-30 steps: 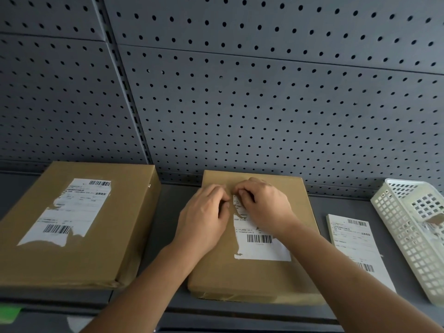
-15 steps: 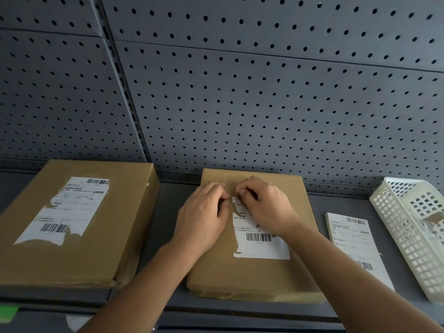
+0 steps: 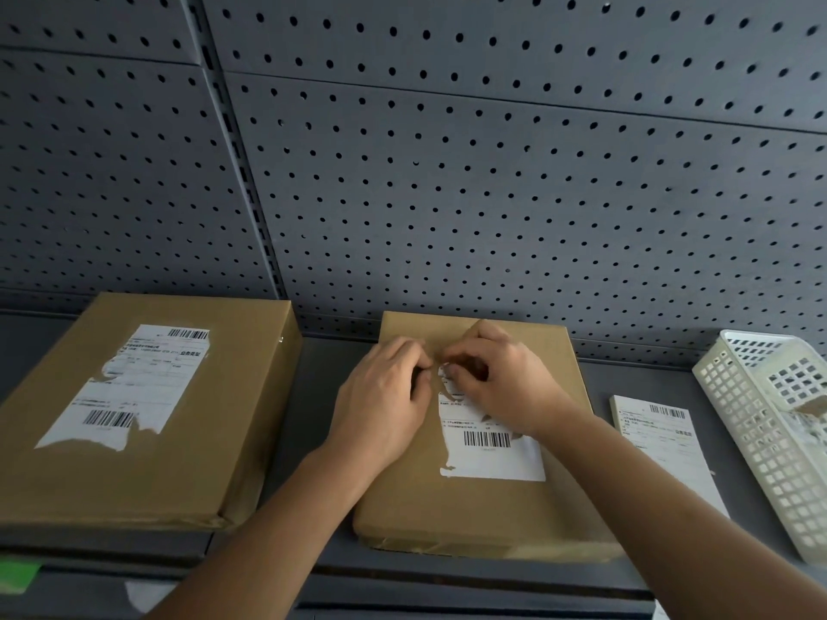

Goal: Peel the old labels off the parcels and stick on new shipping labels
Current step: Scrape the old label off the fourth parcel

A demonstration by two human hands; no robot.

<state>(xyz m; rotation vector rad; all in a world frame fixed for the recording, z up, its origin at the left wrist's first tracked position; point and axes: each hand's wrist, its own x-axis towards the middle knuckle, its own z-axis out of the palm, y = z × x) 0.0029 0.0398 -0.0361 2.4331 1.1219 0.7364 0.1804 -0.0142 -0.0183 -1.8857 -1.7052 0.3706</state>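
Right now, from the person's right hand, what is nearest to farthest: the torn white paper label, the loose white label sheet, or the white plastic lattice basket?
1. Torn white label, under the right hand.
2. Loose label sheet, just to the right.
3. White plastic basket, far right.

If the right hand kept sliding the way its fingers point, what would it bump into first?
Probably the left hand. The right hand points its curled fingers left across the torn top of the old label, and the left fingertips sit right beside them, nearly touching.
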